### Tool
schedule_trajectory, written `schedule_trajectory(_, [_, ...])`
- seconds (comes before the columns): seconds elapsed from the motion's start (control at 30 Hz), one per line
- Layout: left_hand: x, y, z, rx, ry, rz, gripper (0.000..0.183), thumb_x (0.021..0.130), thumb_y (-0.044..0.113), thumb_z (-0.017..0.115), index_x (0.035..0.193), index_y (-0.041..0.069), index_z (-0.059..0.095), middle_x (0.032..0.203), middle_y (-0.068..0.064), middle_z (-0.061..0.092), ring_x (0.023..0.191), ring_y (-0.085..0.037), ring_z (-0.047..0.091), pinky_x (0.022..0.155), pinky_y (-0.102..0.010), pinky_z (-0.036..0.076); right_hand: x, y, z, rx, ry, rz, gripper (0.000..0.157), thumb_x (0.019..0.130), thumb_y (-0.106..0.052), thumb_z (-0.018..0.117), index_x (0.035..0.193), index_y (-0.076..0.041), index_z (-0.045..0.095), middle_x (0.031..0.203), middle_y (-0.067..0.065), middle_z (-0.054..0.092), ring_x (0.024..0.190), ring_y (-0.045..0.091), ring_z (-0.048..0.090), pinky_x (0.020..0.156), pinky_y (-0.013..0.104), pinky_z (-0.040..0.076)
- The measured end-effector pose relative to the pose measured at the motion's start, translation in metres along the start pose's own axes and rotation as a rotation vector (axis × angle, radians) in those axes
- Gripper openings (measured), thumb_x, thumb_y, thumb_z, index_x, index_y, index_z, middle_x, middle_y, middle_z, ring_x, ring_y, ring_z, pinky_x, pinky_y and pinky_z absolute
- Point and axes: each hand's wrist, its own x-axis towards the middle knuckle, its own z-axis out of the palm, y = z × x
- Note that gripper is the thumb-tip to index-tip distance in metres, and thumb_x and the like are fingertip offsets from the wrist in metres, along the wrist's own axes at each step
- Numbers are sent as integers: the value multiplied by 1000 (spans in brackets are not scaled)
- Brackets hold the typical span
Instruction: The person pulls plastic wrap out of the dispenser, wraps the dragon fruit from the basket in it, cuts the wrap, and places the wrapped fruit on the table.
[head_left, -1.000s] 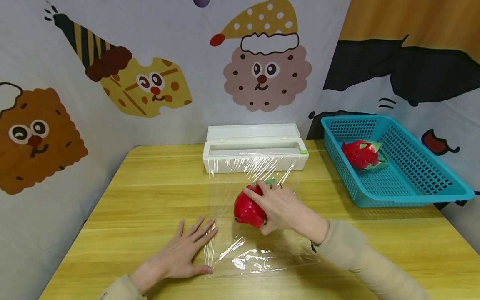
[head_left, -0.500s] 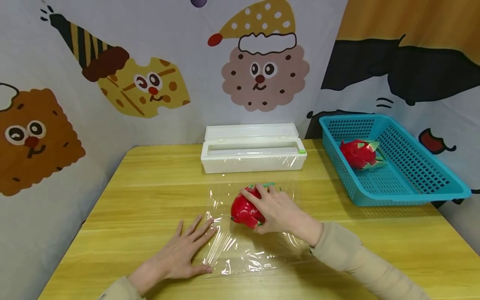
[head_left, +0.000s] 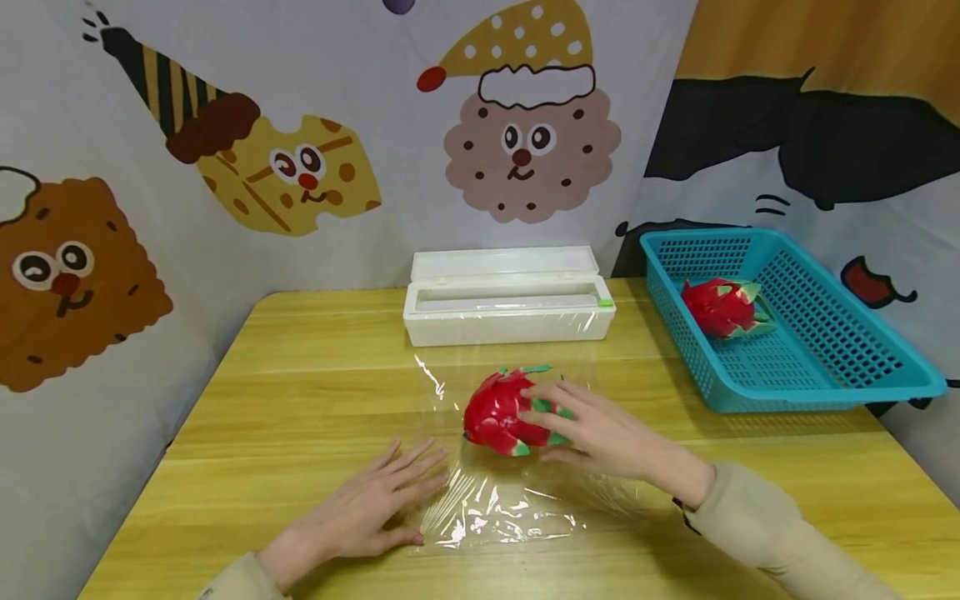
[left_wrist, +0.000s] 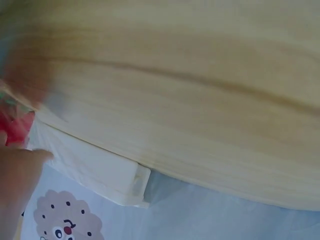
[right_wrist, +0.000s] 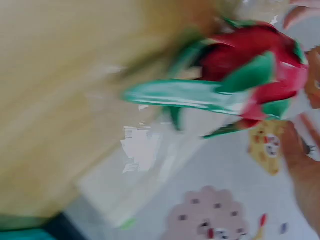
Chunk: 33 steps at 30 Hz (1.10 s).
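A red dragon fruit [head_left: 491, 412] with green leaf tips lies on a clear sheet of cling film [head_left: 487, 517] in the head view. The right hand [head_left: 607, 429] is at its leafy end, fingers spread loosely and overlapping the leaves, not gripping. In the right wrist view the fruit [right_wrist: 280, 75] shows its long green leaves, somewhat blurred. Fingers apart, the left hand [head_left: 375, 504] rests flat on the left edge of the film. The film runs from a white dispenser box [head_left: 510, 327], whose lid stands up.
At the back right a blue plastic basket [head_left: 825, 398] holds a second dragon fruit [head_left: 716, 310]. The wooden table [head_left: 300, 367] meets a cartoon-printed cloth [head_left: 405, 183] behind the box.
The right hand has let go of the dragon fruit and drawn back to the right. The fruit now rests on the film, which looks slacker near the box. The left hand has barely shifted.
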Motion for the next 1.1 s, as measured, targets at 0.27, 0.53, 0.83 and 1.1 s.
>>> schedule_trajectory(0.27, [1,-3,-4,-185,2,97,35,85,33,68,118,23,67,131,1,61,125,-23,56,101,-51,45,-58,11,-5,376,15,-183,17,84,-10,70,100,-15,71,96,-4,69,92,7,58,85,13,47])
schedule_trajectory(0.53, [0,-5,-3,-237,5,134,17,85,29,69,100,23,75,117,3,69,115,-20,64,96,-44,51,-96,15,-2,448,-290,-100,28,81,-26,74,107,-17,74,108,-5,72,98,9,64,85,16,52])
schedule_trajectory(0.83, [0,-4,-6,-264,-45,89,27,83,40,67,102,22,75,118,0,68,116,-21,62,96,-43,52,-104,18,-1,399,-293,-111,22,75,-21,79,97,-17,77,109,-5,72,98,9,64,84,12,52])
schedule_trajectory(1.1, [4,-1,-5,-242,16,101,11,85,23,70,95,22,75,110,4,72,110,-17,66,91,-35,55,-84,15,-3,426,-191,-17,18,84,1,65,90,-16,63,88,-8,67,81,1,61,74,5,47])
